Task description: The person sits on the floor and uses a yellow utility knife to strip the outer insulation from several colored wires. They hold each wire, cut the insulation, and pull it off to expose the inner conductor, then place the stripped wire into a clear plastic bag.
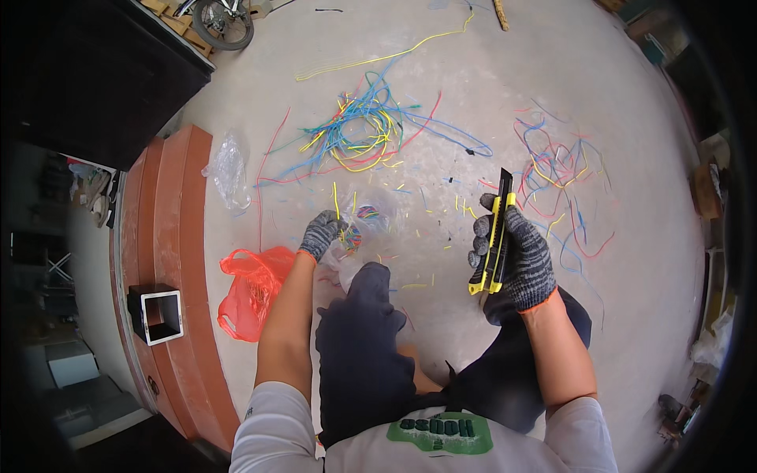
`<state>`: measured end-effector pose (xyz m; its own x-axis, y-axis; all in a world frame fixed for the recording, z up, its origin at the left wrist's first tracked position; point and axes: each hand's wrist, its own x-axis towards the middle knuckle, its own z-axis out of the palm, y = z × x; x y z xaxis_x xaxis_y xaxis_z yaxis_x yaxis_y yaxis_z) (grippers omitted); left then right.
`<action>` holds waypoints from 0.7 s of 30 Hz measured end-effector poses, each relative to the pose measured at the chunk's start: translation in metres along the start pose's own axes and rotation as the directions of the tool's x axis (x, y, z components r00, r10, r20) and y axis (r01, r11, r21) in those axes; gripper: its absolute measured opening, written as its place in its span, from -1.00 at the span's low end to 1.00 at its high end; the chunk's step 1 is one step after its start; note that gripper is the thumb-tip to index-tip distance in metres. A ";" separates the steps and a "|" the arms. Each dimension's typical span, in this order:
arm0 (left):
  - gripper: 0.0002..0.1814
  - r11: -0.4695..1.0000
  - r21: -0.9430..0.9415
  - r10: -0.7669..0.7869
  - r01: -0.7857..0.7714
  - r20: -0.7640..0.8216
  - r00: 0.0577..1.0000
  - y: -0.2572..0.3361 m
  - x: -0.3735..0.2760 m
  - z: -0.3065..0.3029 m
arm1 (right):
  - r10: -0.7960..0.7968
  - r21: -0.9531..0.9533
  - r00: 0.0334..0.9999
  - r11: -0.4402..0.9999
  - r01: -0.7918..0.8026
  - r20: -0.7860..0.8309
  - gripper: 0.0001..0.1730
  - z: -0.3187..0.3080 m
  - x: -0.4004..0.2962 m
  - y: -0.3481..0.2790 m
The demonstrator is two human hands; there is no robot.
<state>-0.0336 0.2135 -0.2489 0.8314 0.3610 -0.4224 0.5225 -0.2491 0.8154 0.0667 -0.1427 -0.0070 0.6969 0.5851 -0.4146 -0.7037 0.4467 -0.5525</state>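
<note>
My right hand, in a grey knit glove with an orange cuff, holds a yellow and black snap-off utility knife, its dark blade pointing away from me. Also gloved, my left hand is at a clear plastic bag with short multicoloured wire pieces in it. A short yellow wire stands up at its fingertips; whether the fingers grip the wire or the bag cannot be told. Beyond lies a coil of blue, green, yellow and red wires on the floor.
A red plastic bag lies beside my left forearm. Reddish steps run along the left, with a black box-like frame on them. A second wire tangle is at the right, a crumpled clear bag at the left. Wire scraps dot the floor.
</note>
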 end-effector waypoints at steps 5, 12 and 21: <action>-0.89 0.826 -0.563 -0.040 0.021 -0.022 0.999 0.050 -0.025 -0.016 | -0.007 -0.002 0.997 1.000 0.007 0.080 -0.63 -0.005 0.007 0.007; -0.89 0.564 -0.824 -0.008 -0.044 -0.059 0.998 0.098 -0.052 -0.028 | -0.005 -0.285 1.000 0.959 0.008 0.012 -0.72 0.003 0.021 0.020; -0.93 0.249 -0.967 -0.075 -0.058 -0.079 0.994 0.147 -0.078 -0.018 | 0.074 -0.614 0.990 0.789 0.016 0.120 -0.69 0.020 0.031 0.058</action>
<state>-0.0254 0.1647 -0.0893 0.7724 0.4487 -0.4495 -0.1011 0.7855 0.6105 0.0443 -0.0849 -0.0376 0.6215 0.6934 -0.3645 -0.4596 -0.0540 -0.8865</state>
